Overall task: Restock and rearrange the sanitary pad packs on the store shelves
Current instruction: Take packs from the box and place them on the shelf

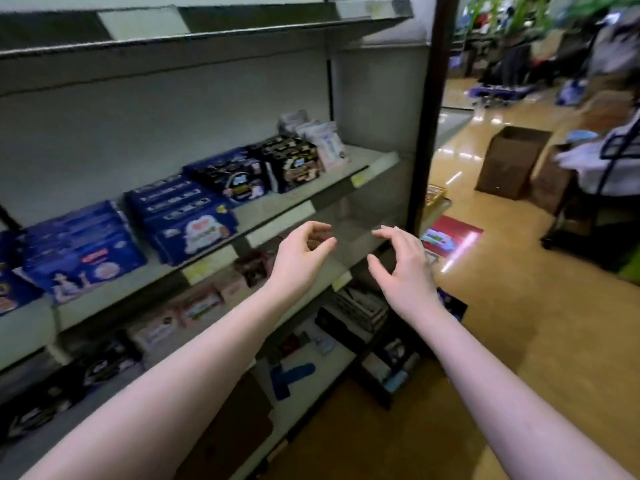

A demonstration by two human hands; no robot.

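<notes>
— Holding anything?
— No, the left hand (301,252) and right hand (407,268) hover side by side, fingers loosely curled, both empty.
— And the pad packs?
— Up on the middle shelf (372,157), blue packs (190,216) and black packs (292,164) sit in a row, left of both hands.

1. Motion blur smears the whole frame. The print on the blue pad packs (83,251) and the black pad packs (291,164), centre left, cannot be read.
2. One blue pack (8,292) is cut off by the left edge.
3. The price labels (204,268) along the shelf edge are unreadable.
4. The left forearm (173,375) hides part of the pink packs (197,304) on the shelf below. It and the right forearm (502,393) both run off the bottom edge.
5. The dark packs (52,393) at lower left are too blurred to identify.
6. The store clutter (554,46) at upper right is indistinct.
</notes>
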